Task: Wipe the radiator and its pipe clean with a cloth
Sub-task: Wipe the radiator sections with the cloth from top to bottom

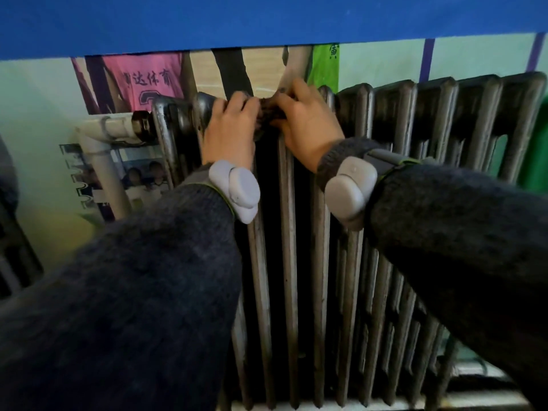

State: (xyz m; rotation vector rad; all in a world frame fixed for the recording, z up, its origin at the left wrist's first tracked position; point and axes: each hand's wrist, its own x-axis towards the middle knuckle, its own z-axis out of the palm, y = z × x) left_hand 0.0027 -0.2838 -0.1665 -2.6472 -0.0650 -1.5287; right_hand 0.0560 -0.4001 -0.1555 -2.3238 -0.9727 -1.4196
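Observation:
A dark grey column radiator (pixel 415 120) runs along the wall from the middle to the right. A small dark brown cloth (pixel 268 109) is bunched on top of its left columns. My left hand (pixel 229 126) grips the cloth's left end and my right hand (pixel 305 120) grips its right end, fingers curled over the radiator's top. Most of the cloth is hidden under my fingers. A white pipe (pixel 103 130) joins the radiator's upper left through a dark fitting (pixel 143 123), then bends down.
A blue ledge (pixel 267 19) overhangs the radiator close above my hands. A poster with a pink shirt (pixel 142 81) covers the wall behind. Another dark radiator (pixel 12 262) shows at the far left edge. The floor edge (pixel 474 398) lies below at the right.

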